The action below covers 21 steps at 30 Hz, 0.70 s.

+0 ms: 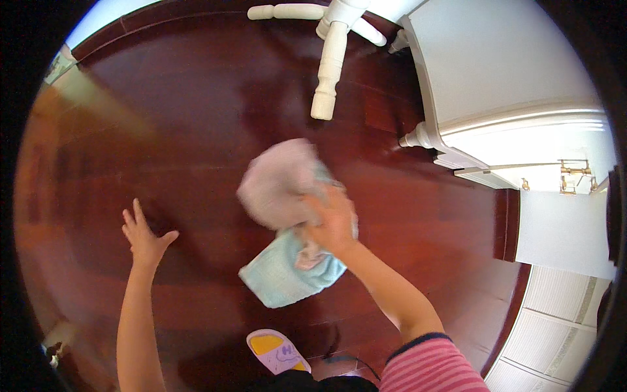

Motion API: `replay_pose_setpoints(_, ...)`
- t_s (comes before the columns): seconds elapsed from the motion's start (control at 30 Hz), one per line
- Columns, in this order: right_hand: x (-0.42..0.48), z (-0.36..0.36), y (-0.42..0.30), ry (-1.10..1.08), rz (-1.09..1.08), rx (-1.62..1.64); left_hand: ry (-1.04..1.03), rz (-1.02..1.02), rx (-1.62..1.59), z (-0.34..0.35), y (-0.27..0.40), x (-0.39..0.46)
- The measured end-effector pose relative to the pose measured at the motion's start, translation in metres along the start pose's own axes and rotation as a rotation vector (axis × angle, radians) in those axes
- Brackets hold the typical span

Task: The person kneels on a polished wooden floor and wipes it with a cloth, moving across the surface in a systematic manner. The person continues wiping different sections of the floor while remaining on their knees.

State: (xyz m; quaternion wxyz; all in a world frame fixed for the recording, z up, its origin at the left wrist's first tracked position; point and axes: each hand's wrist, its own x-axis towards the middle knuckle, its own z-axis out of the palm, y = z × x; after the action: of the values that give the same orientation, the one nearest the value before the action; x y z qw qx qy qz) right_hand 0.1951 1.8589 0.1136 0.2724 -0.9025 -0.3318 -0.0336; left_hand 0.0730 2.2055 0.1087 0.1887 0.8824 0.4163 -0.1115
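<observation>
My right hand (333, 220) grips a bunched cloth just above the dark red wooden floor (196, 147). The cloth shows a pinkish-white part (277, 183), blurred by motion, and a pale blue part (294, 269) spread towards me. Whether these are one cloth or two, I cannot tell. My left hand (147, 240) is off to the left with its fingers apart, holding nothing. It is over the floor; whether it touches the boards is not plain.
A cream turned-leg pedestal base (329, 73) stands ahead. To the right is a white cabinet (504, 63) on short legs, with brass-coloured handles (575, 169). Below me lies a pink and yellow slipper (277, 350). A dark cord (352, 360) is beside it. Dark baseboard (507, 225) edges the right wall.
</observation>
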Motion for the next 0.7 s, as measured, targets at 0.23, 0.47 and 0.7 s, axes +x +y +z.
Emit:
replay_pose_setpoints(0.23, 0.044, -0.006, 0.118, 0.033, 0.727, -0.315, -0.070, -0.193, 0.009, 0.009, -0.076, 0.042)
replay_pose_setpoints(0.47, 0.231, -0.033, 0.262, -0.147, 0.621, -0.436, -0.088, -0.141, -0.063, 0.017, -0.052, 0.034)
replay_pose_setpoints(0.7, 0.232, -0.030, 0.226, -0.383, 0.307, -0.645, -0.063, -0.111, -0.006, 0.021, -0.060, 0.037)
